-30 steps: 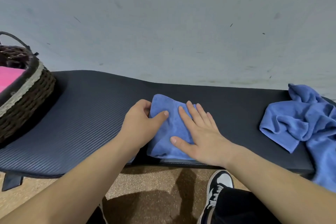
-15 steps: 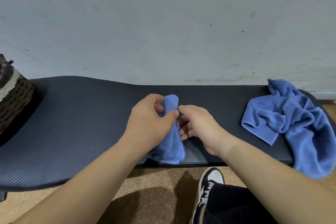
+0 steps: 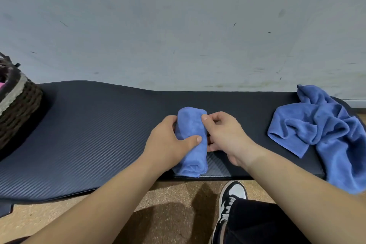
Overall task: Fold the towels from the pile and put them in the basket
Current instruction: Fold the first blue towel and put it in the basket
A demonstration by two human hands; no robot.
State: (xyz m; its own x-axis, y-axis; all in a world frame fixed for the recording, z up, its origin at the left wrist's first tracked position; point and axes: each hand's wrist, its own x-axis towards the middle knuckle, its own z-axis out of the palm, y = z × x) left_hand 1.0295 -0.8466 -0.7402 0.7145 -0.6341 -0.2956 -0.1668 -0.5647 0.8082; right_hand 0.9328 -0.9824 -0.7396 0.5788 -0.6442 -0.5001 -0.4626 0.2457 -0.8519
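Your hands clamp the folded blue cloth towel (image 3: 191, 136).
Your left hand (image 3: 168, 142) wraps it and your right hand (image 3: 225, 136) pinches its edge, on the black ribbed bench pad (image 3: 89, 134) between the brown woven basket (image 3: 19, 111) and the crumpled blue towel pile (image 3: 320, 130).

Single view, worn on your head. It faces forward and down, square onto the grey wall (image 3: 178, 25), which fills the upper half. The wide lens bows the dark bench (image 3: 89, 134) across the middle. Range is close: your forearms enter from the bottom corners, and your left hand (image 3: 168, 142) and right hand (image 3: 225, 136) meet on the rolled towel (image 3: 191, 134) just below centre. The left edge crops the basket (image 3: 19, 109); the right edge crops the towel pile (image 3: 320, 130). The bottom strip shows floor (image 3: 174, 194) and your shoe (image 3: 231, 194).
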